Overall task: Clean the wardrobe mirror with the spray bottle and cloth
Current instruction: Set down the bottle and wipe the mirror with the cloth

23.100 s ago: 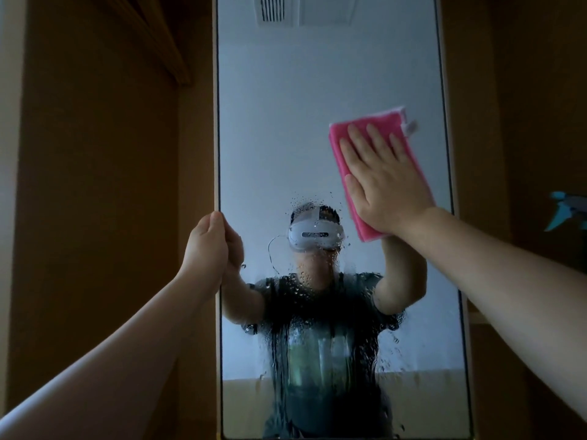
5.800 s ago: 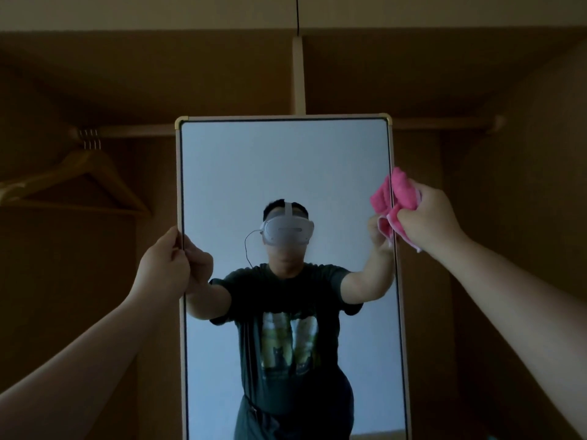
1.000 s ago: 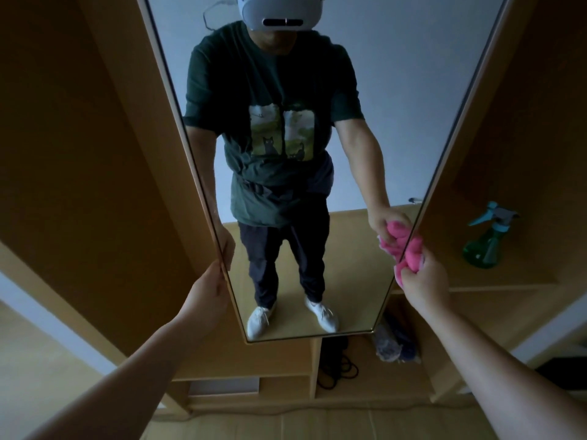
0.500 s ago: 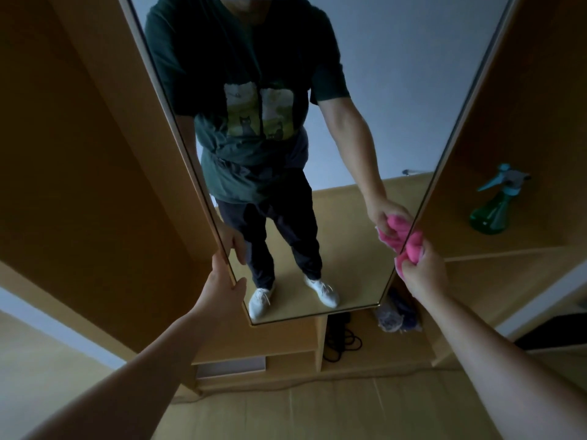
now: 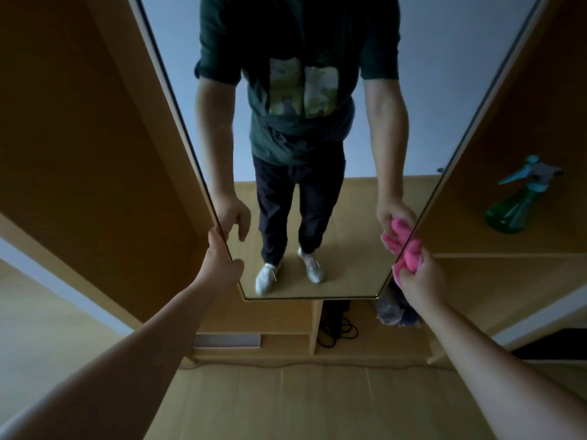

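Observation:
The tall wardrobe mirror (image 5: 365,217) fills the upper middle of the view and reflects a person standing on a wooden floor. My left hand (image 5: 220,265) grips the mirror's left edge near the bottom corner. My right hand (image 5: 421,277) holds a bunched pink cloth (image 5: 409,252) against the mirror's right edge, low down. The green spray bottle (image 5: 516,204) with a blue trigger stands on a wardrobe shelf to the right, away from both hands.
Wooden wardrobe walls (image 5: 95,138) flank the mirror on both sides. Below it, open compartments hold a black cable (image 5: 336,328) and a bundle of cloth (image 5: 392,309). A wooden floor (image 5: 301,401) lies in front.
Both hands have slid further down the mirror's edges toward its bottom corners, with the cloth wiping down the right edge. The view has tilted lower.

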A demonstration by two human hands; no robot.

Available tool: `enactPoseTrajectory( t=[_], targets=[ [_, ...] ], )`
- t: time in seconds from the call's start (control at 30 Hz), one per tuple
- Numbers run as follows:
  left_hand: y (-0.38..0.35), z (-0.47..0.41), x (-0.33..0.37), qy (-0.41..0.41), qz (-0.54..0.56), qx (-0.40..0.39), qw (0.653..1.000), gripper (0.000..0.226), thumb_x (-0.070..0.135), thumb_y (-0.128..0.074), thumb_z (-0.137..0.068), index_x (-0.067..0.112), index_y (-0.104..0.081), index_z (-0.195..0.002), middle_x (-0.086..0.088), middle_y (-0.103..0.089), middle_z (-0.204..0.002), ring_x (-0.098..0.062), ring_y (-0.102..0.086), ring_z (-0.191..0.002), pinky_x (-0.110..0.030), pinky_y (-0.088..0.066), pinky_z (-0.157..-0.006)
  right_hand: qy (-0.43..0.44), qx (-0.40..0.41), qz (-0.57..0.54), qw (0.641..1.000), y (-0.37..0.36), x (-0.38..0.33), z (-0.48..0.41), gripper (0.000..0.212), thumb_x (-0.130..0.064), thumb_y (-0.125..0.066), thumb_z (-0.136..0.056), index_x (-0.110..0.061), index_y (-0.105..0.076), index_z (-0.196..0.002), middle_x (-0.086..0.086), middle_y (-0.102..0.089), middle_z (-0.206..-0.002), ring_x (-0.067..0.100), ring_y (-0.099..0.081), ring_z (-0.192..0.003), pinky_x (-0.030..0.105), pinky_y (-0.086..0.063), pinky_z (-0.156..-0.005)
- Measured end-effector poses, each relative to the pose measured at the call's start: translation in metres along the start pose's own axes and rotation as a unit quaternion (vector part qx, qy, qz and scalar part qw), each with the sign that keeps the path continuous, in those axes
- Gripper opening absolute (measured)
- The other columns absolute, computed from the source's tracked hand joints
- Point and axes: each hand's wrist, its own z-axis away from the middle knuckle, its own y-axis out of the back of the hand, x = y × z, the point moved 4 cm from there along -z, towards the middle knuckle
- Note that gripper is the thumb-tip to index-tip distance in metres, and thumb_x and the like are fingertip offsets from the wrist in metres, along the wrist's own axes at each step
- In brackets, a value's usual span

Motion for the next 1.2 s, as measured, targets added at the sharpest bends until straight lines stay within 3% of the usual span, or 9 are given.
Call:
enactPoseTrajectory(
  t=[0.1, 0.17, 0.23, 0.37, 0.5, 0.7, 0.87, 1.03, 1.2],
  targets=[
    [-0.004, 0.0, -0.005, 0.003, 0.0, -0.01, 1.0, 0.091, -0.002, -0.056, -0.081, 0.028, 0.0, -0.147, -0.016, -0.035, -0.147, -0.007, -0.046, -0.088, -0.012, -0.039, -0.05, 0.001, -0.001, -0.011, 1.0, -0.008, 0.015, 0.001, 0.034, 0.003, -0.063, -0.085, -0.02, -0.059, -0.11, -0.013, -0.061, -0.081, -0.002, -0.065, -0.07, 0.006, -0.045, -0.055],
    [-0.005, -0.002, -0.008, -0.002, -0.013, -0.011, 1.0, 0.091, -0.004, -0.056, -0.081, 0.023, 0.001, -0.147, -0.016, -0.033, -0.149, -0.011, -0.038, -0.104, -0.008, -0.035, -0.049, -0.001, 0.007, 0.002, 1.0, -0.012, 0.023, 0.001, 0.033, 0.0, -0.065, -0.085, -0.017, -0.059, -0.113, -0.015, -0.06, -0.081, -0.004, -0.059, -0.073, 0.009, -0.042, -0.058],
    [-0.006, -0.004, -0.01, -0.003, -0.018, -0.012, 1.0, 0.089, -0.006, -0.055, -0.082, 0.018, 0.001, -0.147, -0.017, -0.033, -0.147, -0.012, -0.034, -0.106, -0.009, -0.033, -0.052, -0.006, 0.016, 0.005, 1.0, -0.016, 0.029, 0.002, 0.028, -0.003, -0.066, -0.085, -0.018, -0.059, -0.109, -0.014, -0.06, -0.08, -0.004, -0.057, -0.073, 0.01, -0.043, -0.059],
    [-0.008, -0.004, -0.012, -0.007, -0.013, -0.006, 1.0, 0.084, -0.009, -0.054, -0.081, 0.009, -0.003, -0.146, -0.017, -0.033, -0.146, -0.013, -0.033, -0.109, -0.014, -0.035, -0.061, -0.02, 0.028, -0.013, 0.999, -0.026, 0.041, 0.004, 0.027, 0.0, -0.065, -0.085, -0.019, -0.057, -0.102, -0.01, -0.062, -0.084, 0.005, -0.062, -0.077, 0.032, -0.057, -0.073],
    [-0.008, -0.004, -0.013, -0.018, -0.018, -0.009, 1.0, 0.081, -0.01, -0.053, -0.081, 0.005, -0.005, -0.144, -0.015, -0.032, -0.144, -0.017, -0.036, -0.114, -0.012, -0.033, -0.061, -0.037, 0.017, -0.028, 0.999, -0.035, 0.052, 0.005, 0.029, -0.001, -0.064, -0.086, -0.013, -0.06, -0.112, 0.0, -0.067, -0.092, 0.018, -0.068, -0.086, 0.041, -0.059, -0.079],
    [-0.01, -0.006, -0.011, -0.026, -0.024, -0.003, 0.999, 0.073, -0.008, -0.05, -0.083, 0.008, -0.009, -0.14, -0.004, -0.035, -0.117, -0.002, -0.042, -0.078, -0.02, -0.044, -0.051, -0.052, 0.002, -0.024, 0.998, -0.045, 0.072, 0.012, 0.033, 0.002, -0.059, -0.088, -0.016, -0.06, -0.116, -0.002, -0.067, -0.087, 0.018, -0.069, -0.08, 0.034, -0.059, -0.071],
    [-0.01, -0.007, -0.013, -0.025, -0.03, 0.009, 0.999, 0.071, -0.008, -0.049, -0.083, 0.009, -0.009, -0.139, -0.003, -0.039, -0.103, -0.003, -0.043, -0.075, -0.025, -0.045, -0.048, -0.059, -0.003, -0.012, 0.998, -0.052, 0.087, 0.013, 0.033, 0.005, -0.059, -0.086, -0.013, -0.061, -0.114, -0.003, -0.066, -0.082, 0.011, -0.066, -0.076, 0.025, -0.054, -0.065],
    [-0.011, -0.006, -0.013, -0.018, -0.03, 0.011, 0.999, 0.075, -0.007, -0.048, -0.083, 0.014, -0.006, -0.142, -0.004, -0.036, -0.113, -0.008, -0.047, -0.076, -0.015, -0.043, -0.037, -0.081, -0.02, -0.021, 0.996, -0.062, 0.101, 0.011, 0.039, 0.003, -0.06, -0.087, -0.012, -0.059, -0.124, 0.0, -0.065, -0.09, 0.022, -0.068, -0.089, 0.036, -0.057, -0.079],
    [-0.011, -0.008, -0.013, -0.008, -0.027, 0.026, 0.999, 0.073, -0.009, -0.048, -0.081, 0.012, -0.009, -0.139, 0.002, -0.039, -0.092, -0.013, -0.05, -0.071, -0.015, -0.042, -0.034, -0.104, -0.033, -0.035, 0.993, -0.069, 0.114, 0.012, 0.046, 0.003, -0.058, -0.089, -0.017, -0.056, -0.13, 0.001, -0.066, -0.092, 0.021, -0.068, -0.087, 0.042, -0.059, -0.08]
  ],
)
